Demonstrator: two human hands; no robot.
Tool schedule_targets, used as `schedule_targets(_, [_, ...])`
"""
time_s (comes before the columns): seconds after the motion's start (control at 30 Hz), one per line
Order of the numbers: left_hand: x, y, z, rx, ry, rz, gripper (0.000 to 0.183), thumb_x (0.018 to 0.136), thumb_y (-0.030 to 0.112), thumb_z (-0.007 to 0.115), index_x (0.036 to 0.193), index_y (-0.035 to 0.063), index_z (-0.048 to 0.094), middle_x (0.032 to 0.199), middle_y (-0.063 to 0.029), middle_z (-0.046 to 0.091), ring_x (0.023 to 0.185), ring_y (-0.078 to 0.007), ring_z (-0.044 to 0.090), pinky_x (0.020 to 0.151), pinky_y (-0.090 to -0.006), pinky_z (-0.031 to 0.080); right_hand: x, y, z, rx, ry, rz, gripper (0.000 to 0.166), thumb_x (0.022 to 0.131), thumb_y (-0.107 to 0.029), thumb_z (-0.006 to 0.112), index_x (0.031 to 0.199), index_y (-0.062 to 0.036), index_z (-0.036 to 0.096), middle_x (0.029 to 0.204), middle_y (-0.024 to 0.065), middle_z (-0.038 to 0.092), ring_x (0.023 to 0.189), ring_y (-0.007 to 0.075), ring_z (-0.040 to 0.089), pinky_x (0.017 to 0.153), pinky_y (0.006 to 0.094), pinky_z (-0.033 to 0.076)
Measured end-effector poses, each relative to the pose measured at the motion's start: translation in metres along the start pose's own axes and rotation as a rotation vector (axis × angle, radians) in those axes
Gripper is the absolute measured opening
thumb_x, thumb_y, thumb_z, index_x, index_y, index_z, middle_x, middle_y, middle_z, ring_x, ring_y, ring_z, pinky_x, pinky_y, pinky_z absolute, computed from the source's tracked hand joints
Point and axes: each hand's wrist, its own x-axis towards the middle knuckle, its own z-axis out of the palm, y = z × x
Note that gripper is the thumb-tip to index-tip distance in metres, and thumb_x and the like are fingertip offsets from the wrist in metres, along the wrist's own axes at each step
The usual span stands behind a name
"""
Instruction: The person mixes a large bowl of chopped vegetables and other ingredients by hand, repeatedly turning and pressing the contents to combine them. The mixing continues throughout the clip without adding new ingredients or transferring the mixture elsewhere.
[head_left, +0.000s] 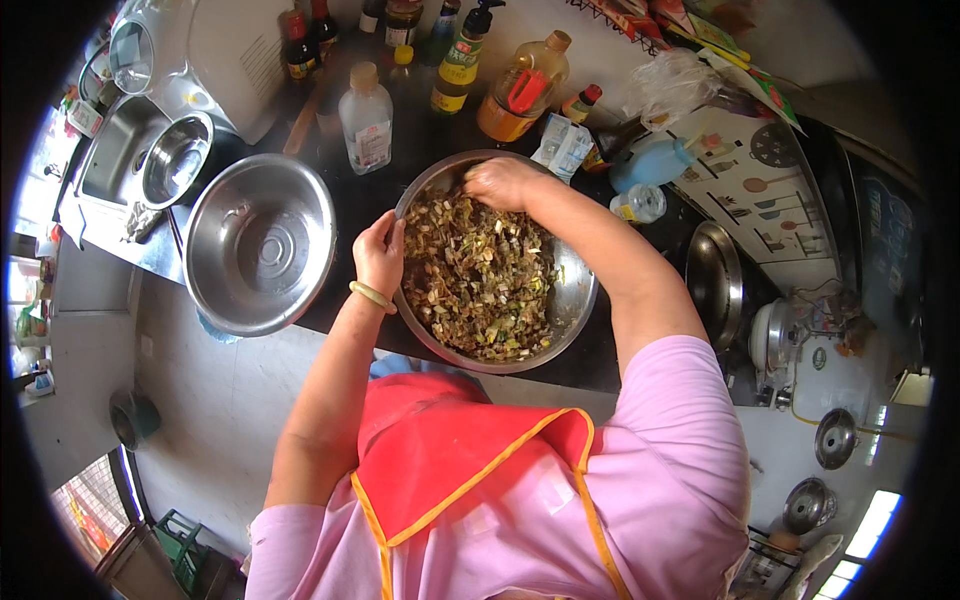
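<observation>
A large metal bowl (576, 300) stands on the dark counter before me, holding a chopped mixture (480, 277) of pale and green vegetable bits in a brownish mass. My left hand (379, 253), a bangle at its wrist, grips the bowl's left rim between thumb and fingers. Reaching in from the right, my right hand (499, 184) is at the far inner side of the bowl, its fingers partly in the mixture. Whether those fingers hold any of it cannot be seen. An empty-looking wide metal basin (274, 244) is left of the bowl, apart from it.
Behind the bowl stand a clear plastic bottle (366, 120), a pump bottle (459, 64) and a large oil bottle (525, 86). A small jar (638, 203) and a wok (712, 285) are at right. A smaller metal bowl (178, 160) sits beside the sink (120, 154) at left.
</observation>
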Motion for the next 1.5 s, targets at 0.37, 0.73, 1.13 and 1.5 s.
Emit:
schedule_targets(0.37, [-0.001,0.0,-0.001,-0.041,0.029,0.002,0.024,0.088,0.013,0.061,0.105,-0.0042,0.062,0.07,-0.009,0.063,0.062,-0.0086,0.055,0.059,-0.0236,0.045,-0.144,-0.075,0.074,0.581,0.002,1.005,0.054,0.091,-0.02,0.053,0.14,-0.0082,0.035,0.141,0.0155,0.04,0.125,0.0284,0.045,0.106,0.0352,0.034])
schedule_targets(0.73, [-0.001,-0.011,0.0,-0.022,0.053,0.049,0.025,0.087,0.015,0.062,0.104,-0.0038,0.063,0.069,-0.0087,0.062,0.06,-0.0094,0.054,0.058,-0.0242,0.045,-0.097,-0.073,0.069,0.745,0.529,0.798,0.052,0.091,-0.031,0.054,0.135,-0.0045,0.042,0.14,0.0178,0.04,0.126,0.031,0.043,0.104,0.0372,0.035])
schedule_targets(1.13, [-0.002,-0.005,0.002,-0.021,0.042,0.043,0.025,0.088,0.014,0.062,0.104,-0.0047,0.063,0.066,-0.0057,0.06,0.057,-0.0086,0.051,0.054,-0.0246,0.043,-0.063,-0.102,0.084,0.753,0.296,0.792,0.061,0.093,-0.025,0.05,0.146,-0.0257,0.02,0.153,0.0171,0.009,0.136,0.0329,0.027,0.112,0.0373,0.024])
schedule_targets(1.5, [-0.019,-0.006,-0.001,-0.007,0.102,0.016,0.024,0.09,0.012,0.058,0.109,-0.0027,0.061,0.088,-0.0122,0.069,0.077,-0.0138,0.063,0.07,-0.0259,0.048,-0.067,-0.038,0.044,0.675,0.42,0.881,0.038,0.088,-0.034,0.057,0.112,-0.0056,0.064,0.116,0.0176,0.061,0.107,0.0306,0.059,0.095,0.0371,0.045])
